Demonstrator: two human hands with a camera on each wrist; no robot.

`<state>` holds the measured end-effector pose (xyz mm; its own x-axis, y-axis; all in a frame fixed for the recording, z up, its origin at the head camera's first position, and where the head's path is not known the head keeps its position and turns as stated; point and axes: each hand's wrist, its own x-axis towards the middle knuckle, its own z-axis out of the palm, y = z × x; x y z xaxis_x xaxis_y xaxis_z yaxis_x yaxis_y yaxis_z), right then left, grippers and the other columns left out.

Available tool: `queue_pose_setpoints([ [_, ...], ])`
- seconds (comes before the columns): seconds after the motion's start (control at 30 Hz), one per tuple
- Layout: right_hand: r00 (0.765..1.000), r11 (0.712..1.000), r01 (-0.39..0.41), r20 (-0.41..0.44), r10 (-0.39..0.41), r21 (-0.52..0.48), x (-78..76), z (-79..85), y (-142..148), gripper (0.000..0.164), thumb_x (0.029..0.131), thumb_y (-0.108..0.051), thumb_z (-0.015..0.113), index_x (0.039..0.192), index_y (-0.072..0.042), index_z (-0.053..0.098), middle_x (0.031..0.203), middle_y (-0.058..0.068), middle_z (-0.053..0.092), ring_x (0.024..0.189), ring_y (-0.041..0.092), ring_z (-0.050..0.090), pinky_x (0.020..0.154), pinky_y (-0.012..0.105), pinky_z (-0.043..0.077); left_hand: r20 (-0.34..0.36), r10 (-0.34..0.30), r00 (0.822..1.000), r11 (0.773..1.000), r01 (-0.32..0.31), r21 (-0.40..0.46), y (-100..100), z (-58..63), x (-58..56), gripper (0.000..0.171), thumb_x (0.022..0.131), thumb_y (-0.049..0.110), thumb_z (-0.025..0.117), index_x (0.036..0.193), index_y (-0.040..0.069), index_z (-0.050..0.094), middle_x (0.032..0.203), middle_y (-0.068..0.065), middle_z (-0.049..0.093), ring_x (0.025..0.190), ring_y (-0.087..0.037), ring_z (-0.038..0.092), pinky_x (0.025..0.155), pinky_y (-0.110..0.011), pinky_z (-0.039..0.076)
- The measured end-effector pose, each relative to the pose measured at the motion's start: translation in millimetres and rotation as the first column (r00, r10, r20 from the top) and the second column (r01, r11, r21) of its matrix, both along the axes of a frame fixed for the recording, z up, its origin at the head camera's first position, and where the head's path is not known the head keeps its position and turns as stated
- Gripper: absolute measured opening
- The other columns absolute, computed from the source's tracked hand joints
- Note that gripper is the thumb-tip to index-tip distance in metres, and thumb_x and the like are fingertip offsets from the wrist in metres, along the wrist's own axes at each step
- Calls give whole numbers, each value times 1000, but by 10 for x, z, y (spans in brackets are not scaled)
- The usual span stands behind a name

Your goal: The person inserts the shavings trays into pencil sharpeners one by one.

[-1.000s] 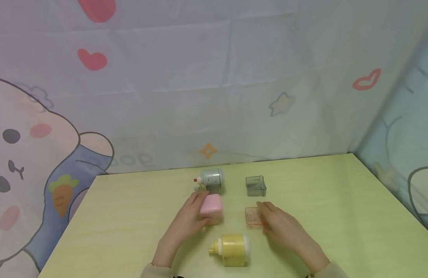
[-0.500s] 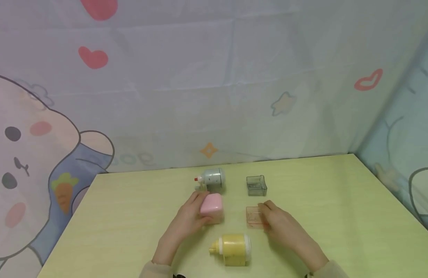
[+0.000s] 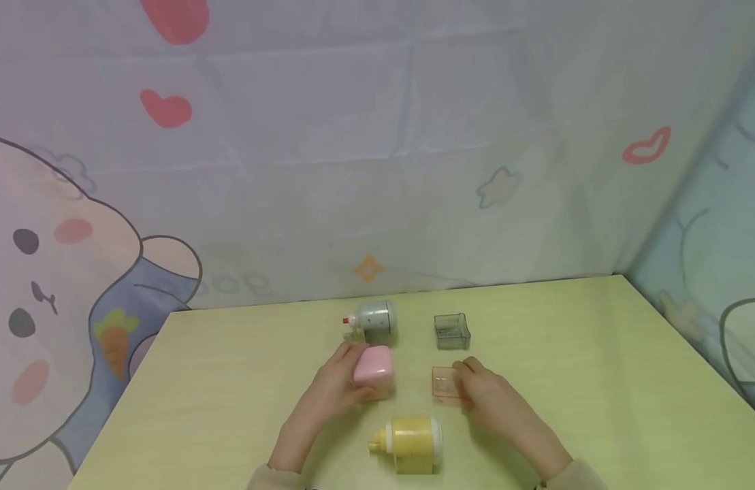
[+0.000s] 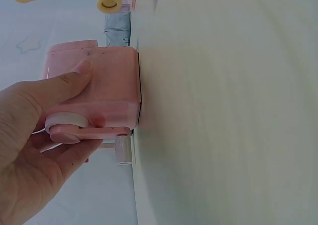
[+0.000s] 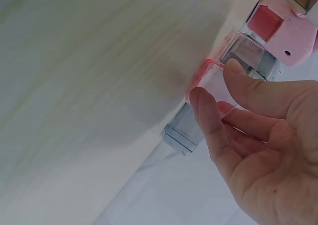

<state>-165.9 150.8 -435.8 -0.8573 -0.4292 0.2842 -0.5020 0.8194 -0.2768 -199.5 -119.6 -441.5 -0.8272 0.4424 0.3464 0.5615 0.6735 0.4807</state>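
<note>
In the head view my left hand (image 3: 332, 386) holds a pink hand-crank pencil sharpener (image 3: 374, 364) on the table. The left wrist view has the thumb flat on the sharpener's pink body (image 4: 112, 78) and the other fingers beyond, by its crank handle (image 4: 102, 133). To the right, my right hand (image 3: 490, 398) grips the right end of a see-through pink shavings drawer (image 3: 444, 384). Thumb and fingers lie along the drawer's rim (image 5: 211, 63) in the right wrist view. Sharpener and drawer stand apart, with bare table between them.
A yellow crank sharpener (image 3: 414, 439) lies nearer the person, between the forearms. Behind the pink one is a grey crank sharpener (image 3: 374, 318). A see-through grey drawer (image 3: 452, 332) stands behind the pink drawer. A printed cloth (image 3: 328, 170) hangs at the table's back edge.
</note>
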Motion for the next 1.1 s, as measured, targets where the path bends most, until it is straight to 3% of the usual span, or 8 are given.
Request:
queue_pose_setpoints([
  [0.37, 999, 1000, -8, -50, 9, 10, -23, 2, -11, 52, 55, 11, 71, 105, 9, 57, 97, 17, 61, 64, 17, 54, 56, 28, 55, -10, -11, 1000, 1000, 11, 7, 14, -18, 7, 64, 66, 14, 77, 122, 6, 48, 110, -9, 53, 97, -20, 51, 84, -45, 51],
  [1.1, 1000, 1000, -1, -20, 1, 29, -52, 35, -56, 54, 55, 10, 71, 107, 10, 57, 97, 18, 61, 60, 14, 51, 56, 29, 55, 34, -27, 999, 1000, 27, 7, 148, -18, 31, 65, 66, 15, 76, 124, 13, 47, 104, -4, 53, 93, -17, 51, 82, -42, 51],
])
